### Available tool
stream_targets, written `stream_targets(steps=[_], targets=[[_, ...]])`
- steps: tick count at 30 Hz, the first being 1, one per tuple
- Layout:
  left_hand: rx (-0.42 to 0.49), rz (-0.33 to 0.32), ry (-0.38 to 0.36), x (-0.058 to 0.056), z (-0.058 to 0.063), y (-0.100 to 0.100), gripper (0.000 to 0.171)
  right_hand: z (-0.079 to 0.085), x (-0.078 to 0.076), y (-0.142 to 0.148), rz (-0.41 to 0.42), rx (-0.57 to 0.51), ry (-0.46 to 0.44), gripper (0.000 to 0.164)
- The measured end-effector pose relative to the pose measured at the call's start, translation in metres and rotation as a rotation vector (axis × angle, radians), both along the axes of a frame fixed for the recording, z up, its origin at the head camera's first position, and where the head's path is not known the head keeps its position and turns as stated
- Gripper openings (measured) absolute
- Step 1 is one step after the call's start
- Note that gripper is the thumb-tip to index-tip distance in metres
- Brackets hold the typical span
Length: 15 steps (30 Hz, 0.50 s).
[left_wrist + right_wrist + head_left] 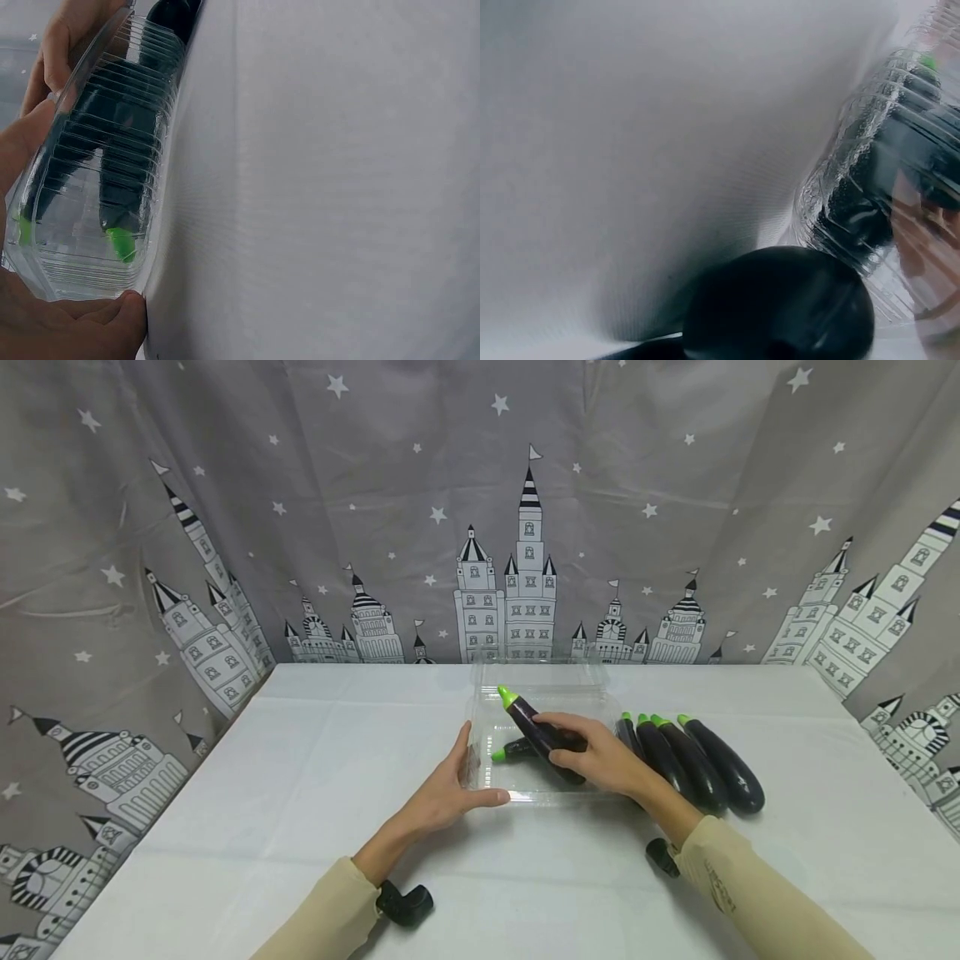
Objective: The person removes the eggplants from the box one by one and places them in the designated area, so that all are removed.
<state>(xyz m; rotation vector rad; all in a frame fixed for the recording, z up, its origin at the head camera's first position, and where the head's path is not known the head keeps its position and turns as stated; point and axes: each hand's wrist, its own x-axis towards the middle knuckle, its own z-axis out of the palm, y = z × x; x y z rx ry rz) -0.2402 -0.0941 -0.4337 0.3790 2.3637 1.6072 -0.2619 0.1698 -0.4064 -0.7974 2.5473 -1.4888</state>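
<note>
My right hand [592, 752] grips a dark purple eggplant [528, 720] with a bright green stem end, tilted over a clear plastic container [540, 796]. Beneath it, a second eggplant [517, 749] lies inside the container, partly covered by the held one. At the container's near left corner my left hand [442, 802] holds the wall, thumb along the front rim and fingers along the left side. Through the ribbed wall in the left wrist view, both dark eggplants [124, 184] show. The right wrist view catches my right hand [922, 247] through the plastic.
Right of the container, several more eggplants [723, 764] lie side by side on the white table [337, 760]. The container's hinged lid [540, 673] stands open at the back, close to the grey castle-print curtain [390, 485].
</note>
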Motion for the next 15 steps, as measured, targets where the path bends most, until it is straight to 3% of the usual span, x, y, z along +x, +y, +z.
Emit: stream_targets(steps=[15], targets=[[-0.017, 0.008, -0.002, -0.0005, 0.0001, 0.0008, 0.119, 0.0065, 0.0041, 0.0021, -0.105, 0.016, 0.007, 0.049]])
